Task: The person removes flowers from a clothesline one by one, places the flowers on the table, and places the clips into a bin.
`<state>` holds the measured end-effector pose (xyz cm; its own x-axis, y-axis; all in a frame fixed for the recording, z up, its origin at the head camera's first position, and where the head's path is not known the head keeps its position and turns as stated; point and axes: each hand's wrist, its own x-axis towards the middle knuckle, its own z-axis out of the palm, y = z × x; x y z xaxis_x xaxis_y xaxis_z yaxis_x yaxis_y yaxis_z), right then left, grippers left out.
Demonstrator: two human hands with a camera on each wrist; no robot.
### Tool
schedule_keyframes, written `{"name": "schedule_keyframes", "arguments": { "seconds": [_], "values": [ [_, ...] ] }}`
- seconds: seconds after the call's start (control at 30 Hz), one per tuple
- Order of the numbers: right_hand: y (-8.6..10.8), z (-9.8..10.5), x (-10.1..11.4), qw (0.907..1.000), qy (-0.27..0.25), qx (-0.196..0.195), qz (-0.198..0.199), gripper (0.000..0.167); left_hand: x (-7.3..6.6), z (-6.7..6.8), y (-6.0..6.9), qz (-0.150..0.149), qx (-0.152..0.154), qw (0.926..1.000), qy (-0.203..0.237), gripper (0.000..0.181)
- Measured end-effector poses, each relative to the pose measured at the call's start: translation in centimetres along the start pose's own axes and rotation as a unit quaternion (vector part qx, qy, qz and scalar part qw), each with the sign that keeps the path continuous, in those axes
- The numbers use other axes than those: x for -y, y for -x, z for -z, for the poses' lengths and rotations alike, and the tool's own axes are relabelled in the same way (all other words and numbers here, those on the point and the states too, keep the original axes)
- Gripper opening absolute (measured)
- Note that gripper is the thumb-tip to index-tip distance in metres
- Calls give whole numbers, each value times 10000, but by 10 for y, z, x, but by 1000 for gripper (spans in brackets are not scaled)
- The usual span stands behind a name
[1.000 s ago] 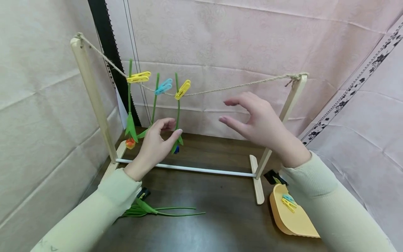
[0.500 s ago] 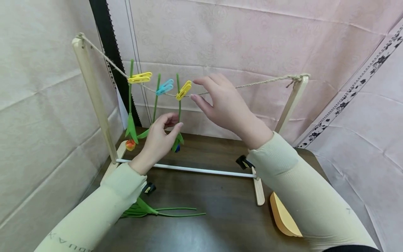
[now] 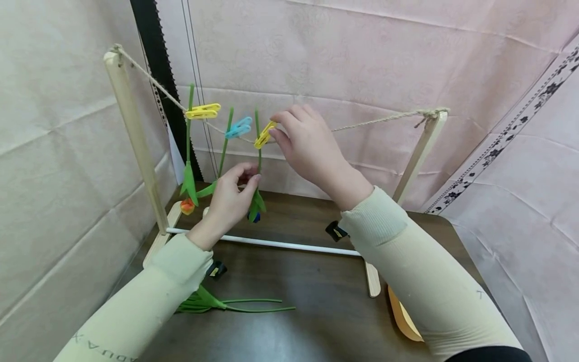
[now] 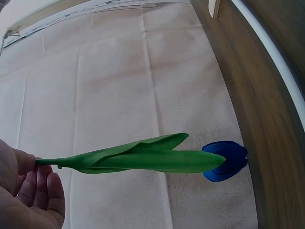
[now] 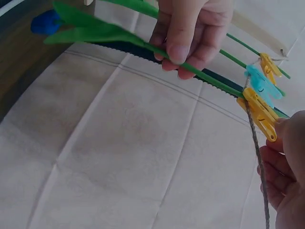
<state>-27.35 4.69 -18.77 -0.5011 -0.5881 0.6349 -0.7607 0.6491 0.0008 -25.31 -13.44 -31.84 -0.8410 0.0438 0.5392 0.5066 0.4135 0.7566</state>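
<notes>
My left hand pinches the stem of an upside-down artificial blue tulip between thumb and fingers; its green leaves show in the left wrist view. Higher up, a yellow clothespin clips that stem to the rope. Thumb and fingers of my right hand pinch the clothespin's handle end. Left of it along the rope, a light blue clothespin and another yellow clothespin hold two more stems. An orange tulip hangs from the leftmost; the middle bloom is hidden behind my left hand.
Wooden posts carry the rope, joined low down by a white rod. Loose green stems lie on the dark table. A yellow tray is partly covered by my right sleeve. Pale cloth hangs behind.
My right hand has moved left from near the right post to the third clothespin and now pinches it. The left hand has shifted slightly and its thumb has closed onto the stem.
</notes>
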Motion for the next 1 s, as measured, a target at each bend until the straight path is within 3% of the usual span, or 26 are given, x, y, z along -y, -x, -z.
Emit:
{"name": "schedule_keyframes", "arguments": {
  "seconds": [0.57, 1.0],
  "values": [
    [8, 0, 3, 9979, -557, -192, 271, 10, 2, -4, 3, -145, 10, 9998, -140, 17],
    [10, 2, 8, 9933, -852, -621, 477, 7, 7, -4, 9, -94, 134, 9997, -165, 18]
  ]
}}
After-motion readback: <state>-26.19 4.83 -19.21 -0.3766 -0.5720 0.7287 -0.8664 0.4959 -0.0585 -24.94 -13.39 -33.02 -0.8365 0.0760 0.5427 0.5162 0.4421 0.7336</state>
